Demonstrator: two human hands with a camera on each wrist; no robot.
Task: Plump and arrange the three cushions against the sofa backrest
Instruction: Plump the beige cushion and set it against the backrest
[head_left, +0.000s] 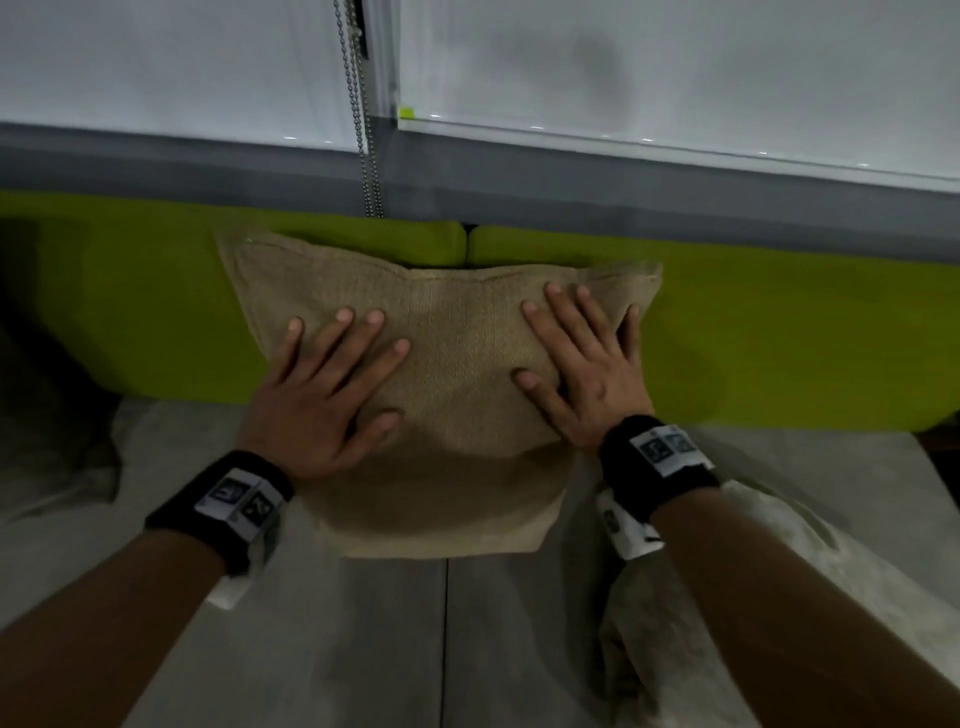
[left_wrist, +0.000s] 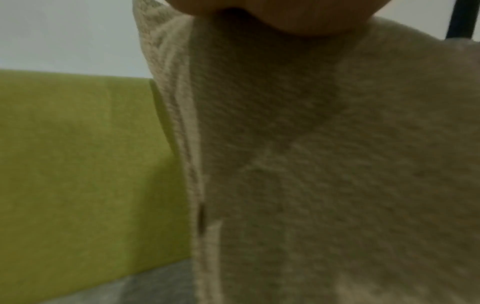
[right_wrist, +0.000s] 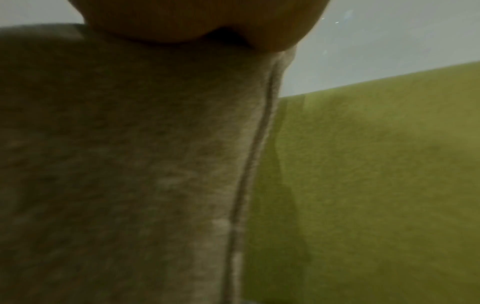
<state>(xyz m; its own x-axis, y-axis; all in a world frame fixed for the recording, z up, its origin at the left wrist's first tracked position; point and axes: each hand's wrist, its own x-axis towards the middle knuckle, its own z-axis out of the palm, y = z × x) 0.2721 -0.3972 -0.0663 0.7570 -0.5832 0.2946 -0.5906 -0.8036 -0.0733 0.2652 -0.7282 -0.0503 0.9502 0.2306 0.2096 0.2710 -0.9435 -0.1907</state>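
A tan woven cushion (head_left: 457, 343) leans against the green sofa backrest (head_left: 779, 332), standing on the grey seat (head_left: 363, 634). My left hand (head_left: 332, 374) lies flat on its left half with fingers spread. My right hand (head_left: 582, 353) presses flat on its right half, fingers spread too. In the left wrist view the cushion (left_wrist: 324, 164) fills the right side, with the backrest (left_wrist: 78, 164) to its left. The right wrist view shows the cushion (right_wrist: 130, 164) and its seam on the left, the backrest (right_wrist: 376, 174) on the right. A pale cushion (head_left: 727, 597) lies under my right forearm.
A dark cushion or cloth (head_left: 47, 426) sits at the far left of the seat. Behind the sofa hang white roller blinds (head_left: 675, 78) with a bead chain (head_left: 366, 130) dropping to the top of the backrest.
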